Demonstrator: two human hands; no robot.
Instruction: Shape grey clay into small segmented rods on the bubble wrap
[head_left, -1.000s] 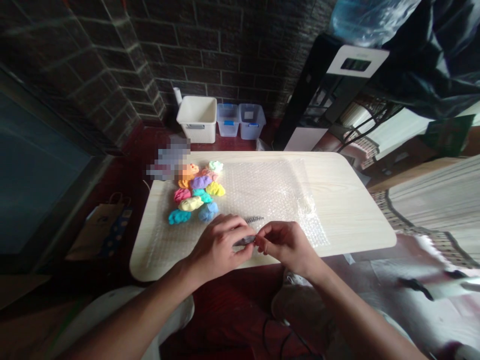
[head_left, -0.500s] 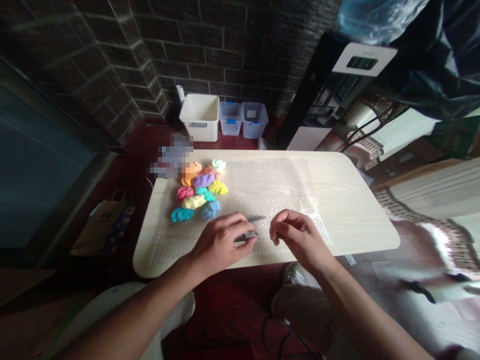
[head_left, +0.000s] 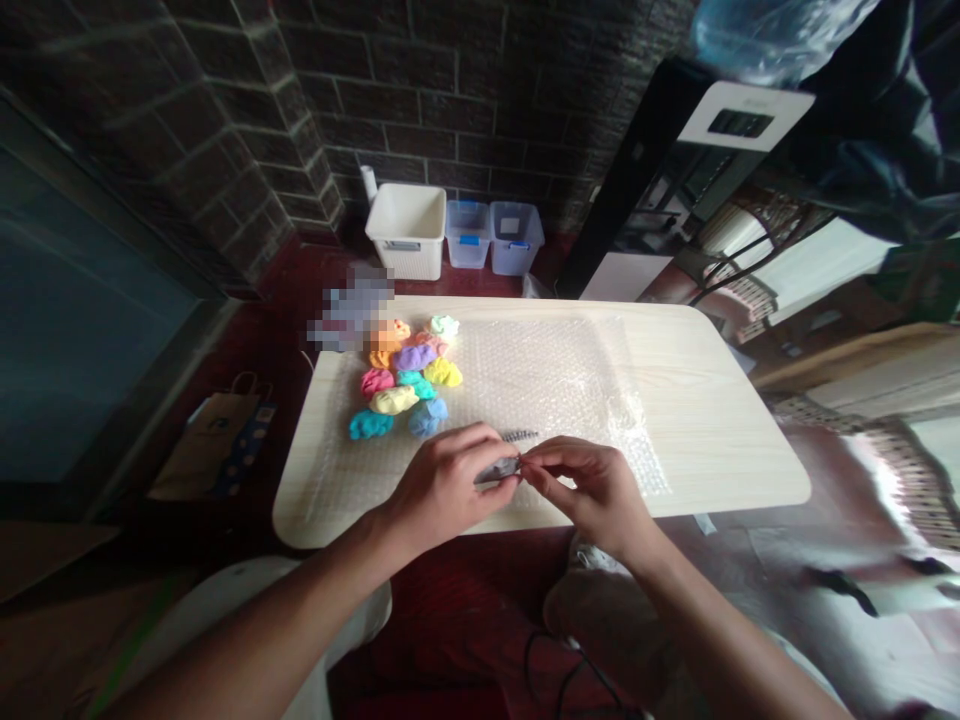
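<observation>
Near the table's front edge, my left hand [head_left: 454, 480] is closed around a small grey lump [head_left: 499, 470] that looks like modelling clay. My right hand [head_left: 589, 490] pinches at the lump's right tip with thumb and fingers; what lies between those fingertips is too small to make out. Just beyond the lump, a dark ridged strip [head_left: 520, 436] lies partly hidden behind my left hand. Several soft coloured lumps, among them a blue one [head_left: 428, 417], a pale yellow one [head_left: 394, 400] and a purple one [head_left: 415, 357], sit together to the left.
Bubble wrap [head_left: 540, 365] covers much of the pale wooden table [head_left: 720, 420]. Behind the table stand a white bin [head_left: 409, 245] and two clear boxes with blue catches [head_left: 516, 240]. A paper bag [head_left: 199, 445] is on the floor at left. A blurred patch [head_left: 351, 310] hides something by the table's far-left corner.
My right hand has moved left, from apart to touching the right tip of the grey lump. My left hand keeps its hold. The view has shifted slightly.
</observation>
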